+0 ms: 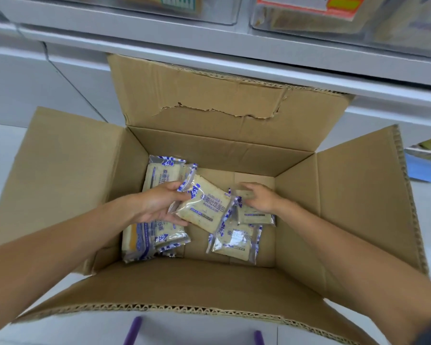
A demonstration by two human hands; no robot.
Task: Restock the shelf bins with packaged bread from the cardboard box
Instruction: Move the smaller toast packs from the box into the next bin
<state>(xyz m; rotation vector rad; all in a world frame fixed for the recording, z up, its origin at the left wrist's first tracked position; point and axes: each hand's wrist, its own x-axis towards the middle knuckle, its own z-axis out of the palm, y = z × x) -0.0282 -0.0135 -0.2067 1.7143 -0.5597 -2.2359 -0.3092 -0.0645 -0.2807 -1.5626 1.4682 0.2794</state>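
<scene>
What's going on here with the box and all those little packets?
A person is reaching into an open cardboard box with both bare hands. The left hand holds one bread packet, and the right hand rests on a second packet beside it. A few more packets lie on the box bottom. The shelf bins are just above.

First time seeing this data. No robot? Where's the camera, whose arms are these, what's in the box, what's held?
No robot: a person works bare-handed. The single picture comes from a camera worn on their head, looking down. An open cardboard box stands below clear shelf bins. A few bread packets lie on its bottom, with a stack at the left. The left hand grips one packet. The right hand rests on a second packet; whether it grips it is unclear.
</scene>
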